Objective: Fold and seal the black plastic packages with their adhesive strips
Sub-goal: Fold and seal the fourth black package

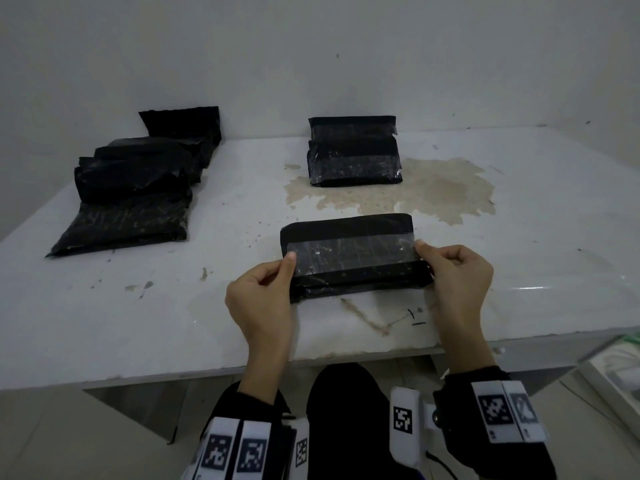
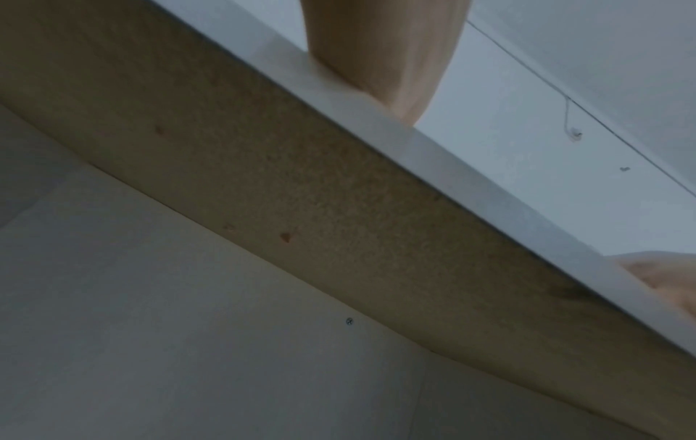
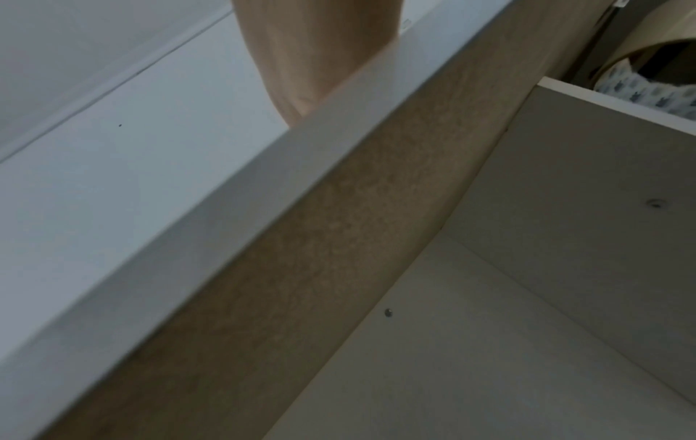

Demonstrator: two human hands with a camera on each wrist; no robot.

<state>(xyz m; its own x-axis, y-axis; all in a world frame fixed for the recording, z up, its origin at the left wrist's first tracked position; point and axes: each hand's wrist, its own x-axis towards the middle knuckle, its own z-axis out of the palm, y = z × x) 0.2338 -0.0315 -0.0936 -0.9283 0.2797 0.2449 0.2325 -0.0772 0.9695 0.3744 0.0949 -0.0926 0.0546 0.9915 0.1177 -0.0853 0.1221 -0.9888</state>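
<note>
Near the front edge of the stained white bench (image 1: 519,237), the left hand (image 1: 263,299) and right hand (image 1: 457,275) pinch the ends of a flat black plastic package (image 1: 349,258), probably tensioning its clear adhesive strip (image 1: 349,251) for folding. Behind lie sealed packages (image 1: 353,157); at the far left corner, an unsealed pile (image 1: 131,195). No legible writing.

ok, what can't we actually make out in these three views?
- Both wrist views: the hands and the package are hidden by the table edge; only forearms show.
- Head view: fingertips of the left hand and right hand are hidden behind the held package.
- Head view: seal state of the left pile is too dark to tell.
</note>
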